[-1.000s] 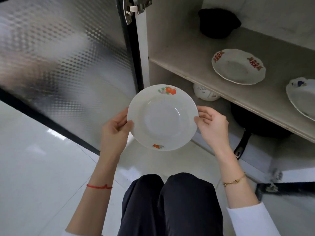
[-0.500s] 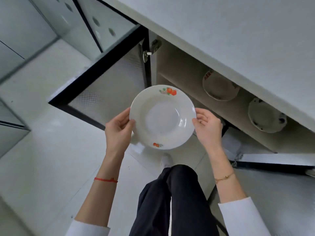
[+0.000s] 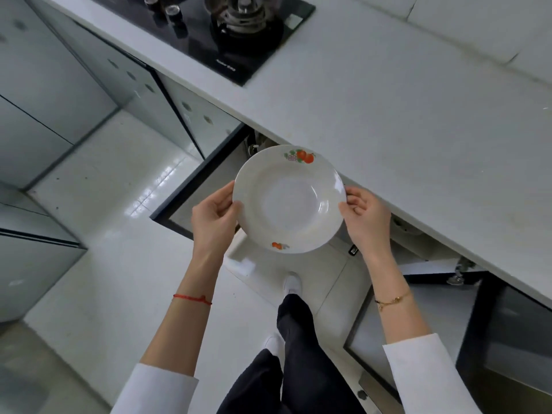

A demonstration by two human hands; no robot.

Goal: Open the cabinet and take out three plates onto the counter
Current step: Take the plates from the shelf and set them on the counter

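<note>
Overhead, plate point(image 3: 289, 201) gripped between left hand point(image 3: 213, 216) and right hand point(image 3: 366, 221), beside counter point(image 3: 418, 115) edge, stove point(image 3: 215, 28) beyond.

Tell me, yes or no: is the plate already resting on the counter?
No: the plate is held in the air by the left hand and right hand, at the near edge of the counter.

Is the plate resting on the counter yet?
Cannot tell. In the head view the plate, held by both hands, overlaps the counter edge; no gap or contact shows.
</note>
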